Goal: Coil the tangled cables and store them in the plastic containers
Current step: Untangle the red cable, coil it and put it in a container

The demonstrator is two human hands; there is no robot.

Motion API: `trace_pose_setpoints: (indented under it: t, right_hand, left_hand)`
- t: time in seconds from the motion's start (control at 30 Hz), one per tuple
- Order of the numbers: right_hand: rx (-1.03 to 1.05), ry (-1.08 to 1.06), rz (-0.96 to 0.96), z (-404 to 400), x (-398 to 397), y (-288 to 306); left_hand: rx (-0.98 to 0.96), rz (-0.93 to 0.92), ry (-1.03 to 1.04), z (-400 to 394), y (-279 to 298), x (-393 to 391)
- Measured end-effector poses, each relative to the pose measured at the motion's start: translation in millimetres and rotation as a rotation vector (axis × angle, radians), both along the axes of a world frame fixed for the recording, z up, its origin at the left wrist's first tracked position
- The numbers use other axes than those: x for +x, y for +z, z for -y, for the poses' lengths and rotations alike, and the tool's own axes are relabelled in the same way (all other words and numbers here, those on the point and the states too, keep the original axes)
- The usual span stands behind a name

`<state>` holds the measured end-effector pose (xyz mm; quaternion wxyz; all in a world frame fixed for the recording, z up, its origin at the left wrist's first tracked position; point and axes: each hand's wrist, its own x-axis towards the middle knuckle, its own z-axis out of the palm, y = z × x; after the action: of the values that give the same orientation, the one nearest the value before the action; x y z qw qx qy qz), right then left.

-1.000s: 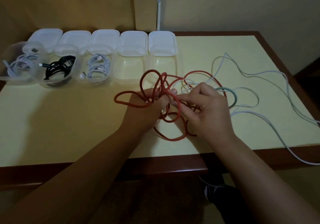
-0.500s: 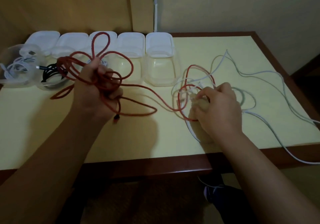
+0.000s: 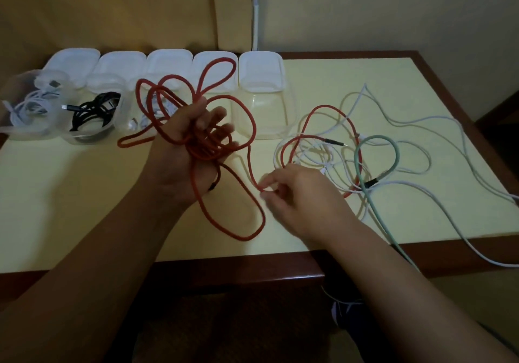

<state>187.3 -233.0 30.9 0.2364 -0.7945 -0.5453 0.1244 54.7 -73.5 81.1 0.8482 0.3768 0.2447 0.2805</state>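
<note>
Red cable (image 3: 254, 131) loops are being held bunched in the left hand (image 3: 191, 152); its free run, trailing rightward into the tangle (image 3: 337, 160), is being pinched by the nearer right hand (image 3: 295, 197).

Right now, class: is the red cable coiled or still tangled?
Still tangled. The red cable hangs in uneven loops from the left hand, while the right hand pinches a strand that runs into the white cables.

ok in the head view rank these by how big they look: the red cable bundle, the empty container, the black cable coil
1. red cable bundle, though it is raised nearer the camera
2. empty container
3. black cable coil
</note>
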Motion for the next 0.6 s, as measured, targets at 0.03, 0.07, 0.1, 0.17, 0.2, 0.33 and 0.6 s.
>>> trace_pose_setpoints:
  t: [0.03, 0.07, 0.1, 0.17, 0.2, 0.33, 0.6]
  right_hand:
    - [0.008, -0.007, 0.003, 0, 1, -1]
    - [0.013, -0.002, 0.012, 0, 2, -3]
    - [0.024, 0.010, 0.018, 1, 2, -4]
    - [0.097, 0.018, -0.031, 2, 4, -4]
    - [0.157, 0.014, -0.078, 3, 5, -2]
    - [0.364, -0.004, -0.172, 2, 2, 12]
    - [0.403, -0.005, -0.368, 3, -2, 17]
  left_hand:
    - [-0.002, 0.014, -0.002, 0, 2, -1]
    - [0.003, 0.023, -0.007, 0, 3, -1]
    - [0.030, 0.005, -0.009, 0, 3, -1]
    - [0.220, -0.117, 0.005, 0, 2, -1]
    - [0.375, -0.208, 0.019, -2, -1, -2]
    - [0.866, -0.526, -0.125, 6, -10, -6]
    - [0.680, -0.399, -0.303, 22, -10, 2]
